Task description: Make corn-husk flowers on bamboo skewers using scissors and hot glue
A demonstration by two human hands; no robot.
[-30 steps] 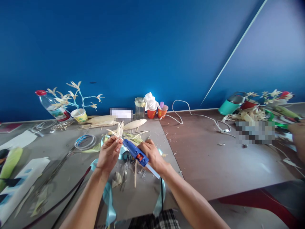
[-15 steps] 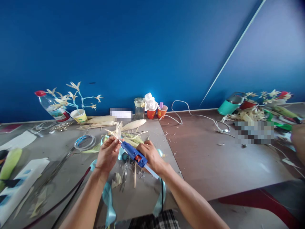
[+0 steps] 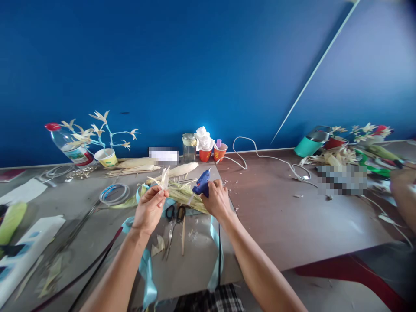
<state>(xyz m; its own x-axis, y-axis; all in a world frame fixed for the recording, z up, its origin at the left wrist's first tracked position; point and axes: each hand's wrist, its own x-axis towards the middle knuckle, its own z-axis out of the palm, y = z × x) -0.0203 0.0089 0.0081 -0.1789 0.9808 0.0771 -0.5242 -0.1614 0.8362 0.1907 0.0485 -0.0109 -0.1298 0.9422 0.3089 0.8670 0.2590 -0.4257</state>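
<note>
Pinched in the fingertips of my left hand (image 3: pixel 150 206) is a pale corn-husk flower (image 3: pixel 164 178), its petals pointing up. My right hand (image 3: pixel 219 200) is closed around a blue glue gun (image 3: pixel 203 183), the nozzle tilted up and away from the flower. Between and below my hands, black-handled scissors (image 3: pixel 172 223) lie on the table beside a thin wooden stick (image 3: pixel 183 236). Green-white husk strips (image 3: pixel 186 195) are spread behind the scissors. Light-blue ribbon (image 3: pixel 147 277) trails down toward the table's front edge.
Husk flowers on blue-wrapped stems stand in a yellow cup (image 3: pixel 106 158) beside a plastic bottle (image 3: pixel 73 149). A glass jar (image 3: pixel 189 148) and red paper cups (image 3: pixel 220 152) line the wall. A white cable (image 3: pixel 276 158) crosses the right side. Another person's hand (image 3: pixel 404 186) is at far right.
My right hand has drawn the glue gun away from the flower, to the right, and turned its nozzle upward. My left hand still holds the flower in nearly the same place.
</note>
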